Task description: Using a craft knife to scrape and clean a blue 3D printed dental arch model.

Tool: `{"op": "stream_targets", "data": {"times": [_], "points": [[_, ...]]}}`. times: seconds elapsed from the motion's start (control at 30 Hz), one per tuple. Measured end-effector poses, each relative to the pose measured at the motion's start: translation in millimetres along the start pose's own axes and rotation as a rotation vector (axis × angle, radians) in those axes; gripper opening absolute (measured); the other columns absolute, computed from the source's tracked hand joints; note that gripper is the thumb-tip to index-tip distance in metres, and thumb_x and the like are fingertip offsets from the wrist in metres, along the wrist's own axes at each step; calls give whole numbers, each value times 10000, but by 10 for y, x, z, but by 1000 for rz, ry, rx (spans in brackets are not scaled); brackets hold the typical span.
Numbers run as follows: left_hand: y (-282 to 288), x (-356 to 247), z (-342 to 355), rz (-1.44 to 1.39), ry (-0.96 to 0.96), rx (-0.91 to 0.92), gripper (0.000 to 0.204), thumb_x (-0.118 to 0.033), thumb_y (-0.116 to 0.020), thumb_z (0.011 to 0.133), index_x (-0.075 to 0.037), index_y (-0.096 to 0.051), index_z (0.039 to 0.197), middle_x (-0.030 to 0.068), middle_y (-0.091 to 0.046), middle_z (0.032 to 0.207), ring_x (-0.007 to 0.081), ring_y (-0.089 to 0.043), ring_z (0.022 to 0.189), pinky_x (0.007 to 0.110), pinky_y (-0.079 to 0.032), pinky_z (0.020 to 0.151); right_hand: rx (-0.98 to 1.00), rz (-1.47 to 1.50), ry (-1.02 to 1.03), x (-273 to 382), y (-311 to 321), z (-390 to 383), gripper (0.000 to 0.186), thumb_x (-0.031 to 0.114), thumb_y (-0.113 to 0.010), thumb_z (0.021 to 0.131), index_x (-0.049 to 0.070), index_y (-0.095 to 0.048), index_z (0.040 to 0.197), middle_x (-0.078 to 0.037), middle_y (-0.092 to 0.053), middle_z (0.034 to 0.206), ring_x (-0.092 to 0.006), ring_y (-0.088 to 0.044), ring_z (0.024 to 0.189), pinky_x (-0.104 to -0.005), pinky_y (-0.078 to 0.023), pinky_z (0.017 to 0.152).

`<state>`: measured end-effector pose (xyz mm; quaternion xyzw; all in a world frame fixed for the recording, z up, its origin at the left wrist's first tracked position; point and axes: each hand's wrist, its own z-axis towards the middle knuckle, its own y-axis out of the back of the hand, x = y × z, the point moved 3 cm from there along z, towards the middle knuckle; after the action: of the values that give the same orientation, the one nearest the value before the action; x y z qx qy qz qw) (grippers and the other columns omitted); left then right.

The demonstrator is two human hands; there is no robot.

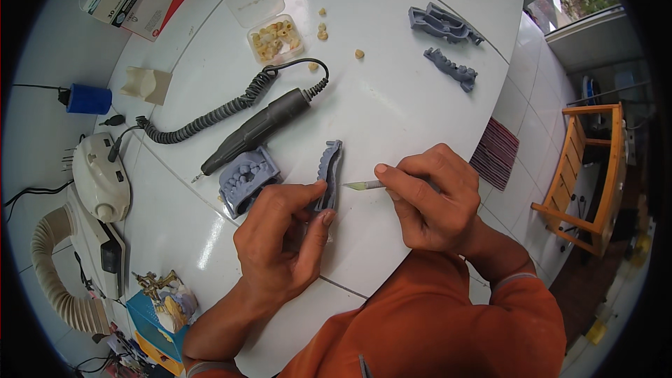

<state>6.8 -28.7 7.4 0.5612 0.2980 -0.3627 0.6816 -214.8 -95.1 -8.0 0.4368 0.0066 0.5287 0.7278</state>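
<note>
My left hand pinches a narrow grey dental arch piece upright between thumb and fingers. My right hand grips a slim craft knife, its blade tip pointing left, close beside the arch piece but with a small gap. Left of that piece lies a grey tooth model. A black rotary handpiece with a coiled cable rests diagonally on the white tiled table behind my hands.
Two more grey models sit at the back right, a clear box of small tooth pieces at the back. Left are a white machine and suction hose. Beyond the table's right edge stands a wooden chair.
</note>
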Motion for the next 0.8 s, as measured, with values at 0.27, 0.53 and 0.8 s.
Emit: {"op": "stream_targets", "data": {"times": [0.27,0.53,0.8], "points": [[-62,-79,-2,130,-80,-4,393,54,-886,818,28,-721,1173,126,-696,1031,135,-611,740,257,-496,625,6,1,-14,-2,31,-3,426,-76,-797,717,47,-825,1124,-29,-642,839,-165,-508,599,-305,-415,508],[-44,-25,12,134,-71,-29,409,26,-946,777,32,-702,1105,109,-685,985,119,-592,695,258,-474,570,31,-9,-6,1,3,3,454,-75,-786,696,56,-832,1128,-30,-645,845,-164,-524,620,-306,-423,516],[-35,24,-34,71,-29,-24,404,7,-957,786,31,-657,1055,112,-703,958,112,-600,702,239,-466,580,-45,114,-70,11,31,-4,436,-146,-733,798,31,-744,1196,-94,-668,942,-169,-583,693,-326,-481,546]]}}
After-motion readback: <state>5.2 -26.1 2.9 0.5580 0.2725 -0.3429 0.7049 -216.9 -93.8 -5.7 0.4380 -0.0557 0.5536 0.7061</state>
